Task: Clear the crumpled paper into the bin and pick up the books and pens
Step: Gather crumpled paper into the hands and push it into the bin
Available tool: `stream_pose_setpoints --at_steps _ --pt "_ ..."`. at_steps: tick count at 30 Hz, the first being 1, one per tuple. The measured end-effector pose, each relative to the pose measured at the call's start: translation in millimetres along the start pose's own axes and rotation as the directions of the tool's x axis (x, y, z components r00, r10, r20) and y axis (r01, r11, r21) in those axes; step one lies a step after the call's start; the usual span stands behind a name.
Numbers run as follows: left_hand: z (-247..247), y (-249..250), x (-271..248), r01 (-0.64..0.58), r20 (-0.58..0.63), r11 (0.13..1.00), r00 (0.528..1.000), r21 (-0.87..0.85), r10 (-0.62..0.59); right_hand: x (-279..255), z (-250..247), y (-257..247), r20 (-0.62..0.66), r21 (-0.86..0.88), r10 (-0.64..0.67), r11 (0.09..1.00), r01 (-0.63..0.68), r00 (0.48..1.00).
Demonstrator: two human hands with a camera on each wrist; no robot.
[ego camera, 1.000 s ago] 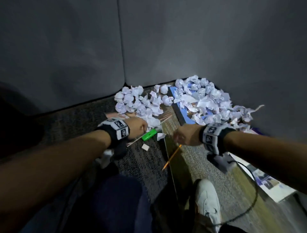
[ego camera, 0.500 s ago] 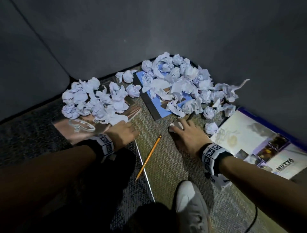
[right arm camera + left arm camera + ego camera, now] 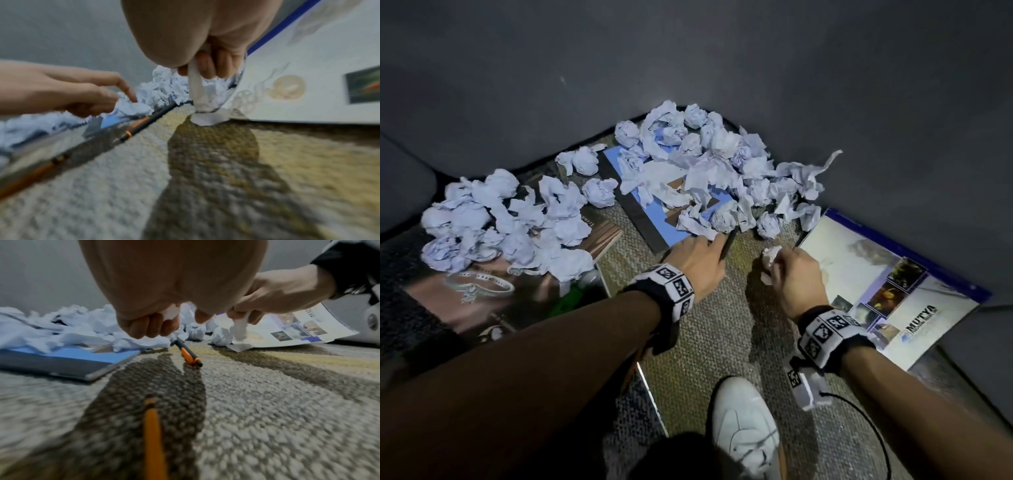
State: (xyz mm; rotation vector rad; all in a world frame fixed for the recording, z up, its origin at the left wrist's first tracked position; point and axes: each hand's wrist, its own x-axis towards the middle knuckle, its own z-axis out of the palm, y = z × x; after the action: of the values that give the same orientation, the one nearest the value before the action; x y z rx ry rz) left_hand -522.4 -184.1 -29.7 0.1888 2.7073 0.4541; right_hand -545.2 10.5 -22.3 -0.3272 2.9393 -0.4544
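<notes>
Crumpled paper (image 3: 688,164) is heaped in the corner over a blue book (image 3: 678,229), with more paper (image 3: 510,222) on a jewellery magazine (image 3: 482,301). A white, blue-edged book (image 3: 887,284) lies at the right. My right hand (image 3: 787,274) pinches a twisted paper scrap (image 3: 239,327) that hangs down to the carpet. My left hand (image 3: 698,253) hovers with loosely curled fingers over the far end of a black-and-orange pen (image 3: 187,353). Its index finger points down at the paper, and I see nothing in it. An orange pencil (image 3: 153,434) lies under my left wrist.
Grey panels close the corner behind the heap. A green marker (image 3: 570,298) lies on the magazine beside my left forearm. My white shoe (image 3: 743,428) and a black cable (image 3: 859,407) are on the patterned carpet (image 3: 709,325) near me. No bin is in view.
My left hand moved right from the magazine to the pen beside the blue book. My right hand has lifted a paper scrap off the carpet. The head view has shifted.
</notes>
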Motion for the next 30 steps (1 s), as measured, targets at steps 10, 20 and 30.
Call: stream_pose_setpoints --at_steps 10,20,30 --pt "15.9 2.8 22.6 0.029 -0.095 0.998 0.995 0.052 -0.024 -22.3 36.0 26.9 0.205 -0.165 -0.017 0.985 0.051 0.979" --pt "-4.1 -44.7 42.7 0.176 -0.124 0.968 0.980 0.176 -0.155 -16.6 9.1 5.2 0.122 0.228 -0.107 0.970 0.077 0.987" --pt "-10.7 -13.2 53.6 -0.023 -0.373 0.999 0.927 0.036 0.035 24.3 42.9 24.5 0.055 -0.293 0.011 0.956 0.006 0.998"
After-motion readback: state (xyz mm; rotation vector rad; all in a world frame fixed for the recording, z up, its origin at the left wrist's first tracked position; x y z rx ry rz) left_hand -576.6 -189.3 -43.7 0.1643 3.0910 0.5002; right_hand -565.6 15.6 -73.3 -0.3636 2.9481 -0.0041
